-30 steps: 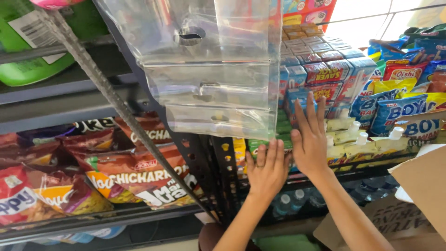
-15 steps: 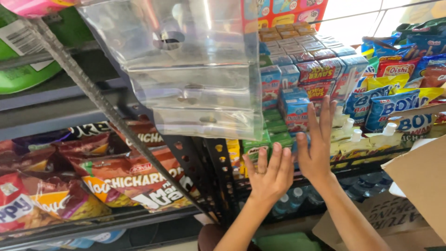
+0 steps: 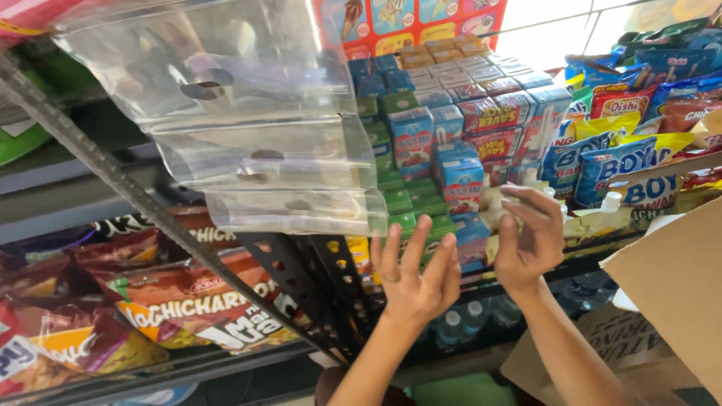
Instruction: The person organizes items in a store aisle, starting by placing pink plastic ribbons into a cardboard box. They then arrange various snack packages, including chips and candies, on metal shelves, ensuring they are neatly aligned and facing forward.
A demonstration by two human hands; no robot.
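Both hands have drawn back from the shelf: the right hand [image 3: 529, 244] now curls its grip loosely at small pale bottles [image 3: 519, 197] beside blue rectangular drink cartons [image 3: 460, 180], the left hand [image 3: 416, 278] splayed, holding nothing.

A shop: shelves [image 3: 226, 353] crammed with snack packets [image 3: 180, 301].

Shop shelves crowded with packaged goods

Clear plastic bags [image 3: 248, 128] are hung at the upper left, above red and orange snack bags [image 3: 173, 301] laid on a lower shelf. A slanted perforated metal strut [image 3: 143, 203] is seen crossing in front. Blue snack bags [image 3: 609, 162] are stacked at the right, a cardboard flap [image 3: 677, 278] below them, and bottle caps [image 3: 462, 316] are glimpsed underneath.
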